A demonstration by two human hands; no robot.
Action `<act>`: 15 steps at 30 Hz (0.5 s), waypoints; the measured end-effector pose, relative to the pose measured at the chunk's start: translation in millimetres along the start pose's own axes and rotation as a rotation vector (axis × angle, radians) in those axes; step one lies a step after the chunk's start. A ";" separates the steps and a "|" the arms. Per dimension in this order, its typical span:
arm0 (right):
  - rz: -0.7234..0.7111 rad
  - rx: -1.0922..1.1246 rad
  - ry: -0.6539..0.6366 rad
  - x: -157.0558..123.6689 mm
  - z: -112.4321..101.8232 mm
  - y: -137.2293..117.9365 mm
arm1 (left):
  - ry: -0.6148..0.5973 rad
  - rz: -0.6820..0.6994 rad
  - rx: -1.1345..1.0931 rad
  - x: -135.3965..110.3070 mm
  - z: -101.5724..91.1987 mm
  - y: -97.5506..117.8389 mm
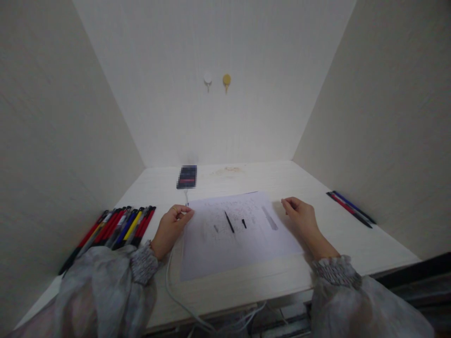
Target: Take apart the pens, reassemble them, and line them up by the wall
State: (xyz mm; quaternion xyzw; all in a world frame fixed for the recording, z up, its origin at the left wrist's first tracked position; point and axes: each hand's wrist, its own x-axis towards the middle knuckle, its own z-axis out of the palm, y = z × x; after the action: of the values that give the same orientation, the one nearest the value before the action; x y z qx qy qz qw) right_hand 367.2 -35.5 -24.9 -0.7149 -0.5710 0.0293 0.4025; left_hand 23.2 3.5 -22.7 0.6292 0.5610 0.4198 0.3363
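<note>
A white sheet of paper point(232, 234) with faint markings lies on the desk in front of me. On it rest small pen parts: a thin black refill point(229, 221), a short black piece point(244, 224) and a grey tube point(269, 218). My left hand point(171, 228) rests at the sheet's left edge with its fingers curled in; whether it holds anything is hidden. My right hand point(301, 217) lies on the sheet's right edge, fingers bent loosely, holding nothing that I can see.
Several red, blue, yellow and black pens point(116, 227) lie in a row at the left. Three pens point(350, 209) lie at the right by the wall. A phone point(187, 177) lies at the back, its white cable point(176, 291) running off the front edge. Walls enclose three sides.
</note>
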 end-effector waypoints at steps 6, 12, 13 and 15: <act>-0.137 0.071 -0.165 -13.9 11.6 -51.7 | 0.022 0.169 0.115 0.4 0.0 -1.9; -0.362 -0.247 -0.453 -32.7 32.9 -110.3 | 0.003 0.240 0.126 -0.9 -0.1 -1.5; -0.381 -0.302 -0.485 -34.9 36.8 -116.5 | -0.002 0.246 0.125 -1.2 0.0 -1.0; -0.399 -0.409 -0.531 -38.2 44.4 -126.1 | -0.009 0.257 0.122 -1.6 0.2 -0.8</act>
State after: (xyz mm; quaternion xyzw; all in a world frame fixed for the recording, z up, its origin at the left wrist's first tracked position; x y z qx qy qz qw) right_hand 231.7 -40.5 6.0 -0.6228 -0.7772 0.0203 0.0877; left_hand 23.0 2.1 -23.8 0.7170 0.4988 0.4216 0.2436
